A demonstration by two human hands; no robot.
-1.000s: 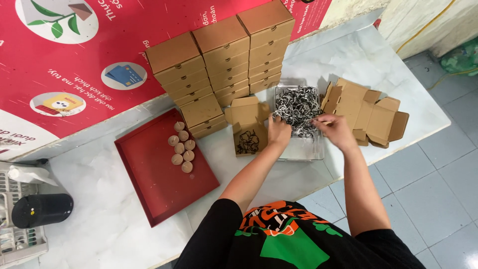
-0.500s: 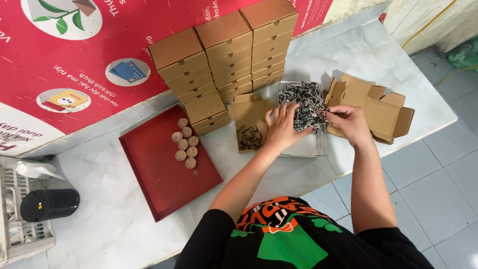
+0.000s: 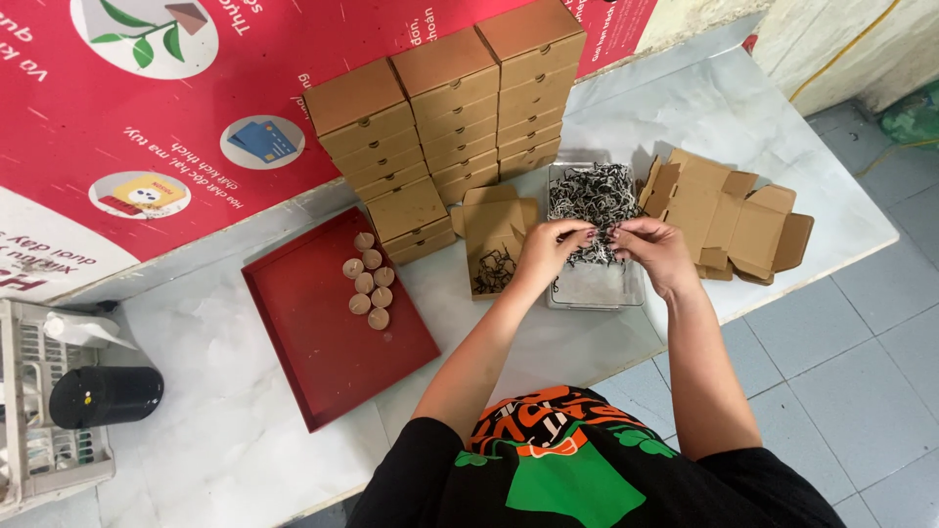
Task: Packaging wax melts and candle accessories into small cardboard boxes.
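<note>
Matt brown cardboard boxes (image 3: 445, 127); glossy red tray (image 3: 323, 332); the shredded filler (image 3: 592, 200) looks like paper; smooth marbled tabletop (image 3: 196, 420).

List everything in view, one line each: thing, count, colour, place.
closed boxes: three stacks, brown, against the red board
open box: one, brown, holds some shreds, by the left hand
clear tub: one, part full of black-and-white paper shreds
flat boxes: a pile, brown, right of tub
tray: one, red, left of centre
round wooden pieces: seven, tan, on tray
black cylinder: one, far left, in a white basket
left hand: pinching shreds over tub
right hand: pinching shreds over tub
</note>
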